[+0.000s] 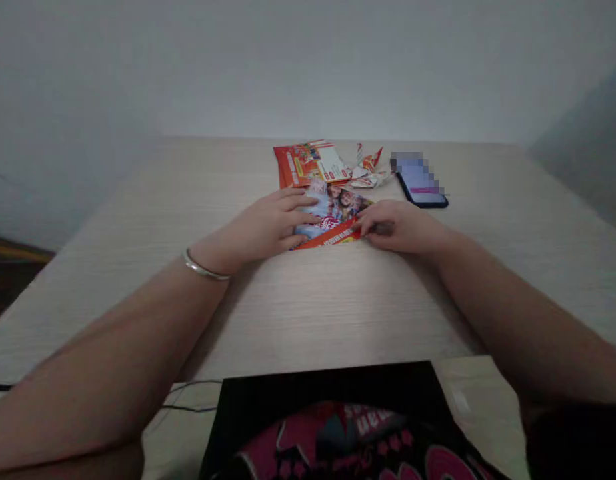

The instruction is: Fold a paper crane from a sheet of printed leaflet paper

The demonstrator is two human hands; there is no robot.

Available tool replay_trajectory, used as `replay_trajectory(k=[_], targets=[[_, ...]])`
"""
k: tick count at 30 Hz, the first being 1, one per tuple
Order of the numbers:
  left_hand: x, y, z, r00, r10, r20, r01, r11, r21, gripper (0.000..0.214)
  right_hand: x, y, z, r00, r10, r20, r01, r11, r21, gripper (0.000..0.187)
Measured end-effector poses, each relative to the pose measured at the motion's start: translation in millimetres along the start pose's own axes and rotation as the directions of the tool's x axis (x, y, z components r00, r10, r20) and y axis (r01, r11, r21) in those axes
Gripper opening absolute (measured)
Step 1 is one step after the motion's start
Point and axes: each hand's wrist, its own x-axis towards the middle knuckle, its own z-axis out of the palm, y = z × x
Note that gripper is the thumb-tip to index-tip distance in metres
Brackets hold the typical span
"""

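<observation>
A colourful printed leaflet [333, 212], with pictures of people and a red-orange strip along its near edge, lies on the table. My left hand [271, 223] rests on its left part, fingers stretched out and spread over the paper. At the right edge of the leaflet, my right hand [395, 225] has its fingers curled and pinched together on the paper. Just beyond the leaflet is a stack of orange and white printed papers [311, 163]. Crumpled paper scraps [371, 172] lie to the right of that stack.
A dark-edged phone [422, 181] lies face up beyond my right hand, its screen lit and partly pixelated. The pale wood-grain table [298, 313] runs back to a grey-white wall [308, 67]. Thin black cables [193, 407] hang below the table's near edge at left.
</observation>
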Motion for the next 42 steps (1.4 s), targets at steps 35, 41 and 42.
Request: replay_trajectory(k=[35, 41, 42], targets=[[16.5, 50.9, -7.4, 0.991, -0.033, 0.129, 0.034, 0.999, -0.011, 0.049, 10.8, -4.3, 16.3, 0.984, -0.014, -0.176, -0.021, 0.980, -0.198, 0.024], [17.2, 51.8, -12.3, 0.990, 0.021, 0.142, -0.017, 0.999, -0.030, 0.045, 11.6, -1.7, 14.5, 0.997, 0.058, -0.049, -0.064, 0.988, -0.141, 0.026], [17.4, 51.7, -13.2, 0.988, 0.024, 0.150, -0.018, 0.999, -0.040, 0.044, 10.9, -1.6, 14.4, 0.997, 0.065, -0.037, -0.069, 0.990, -0.124, 0.027]])
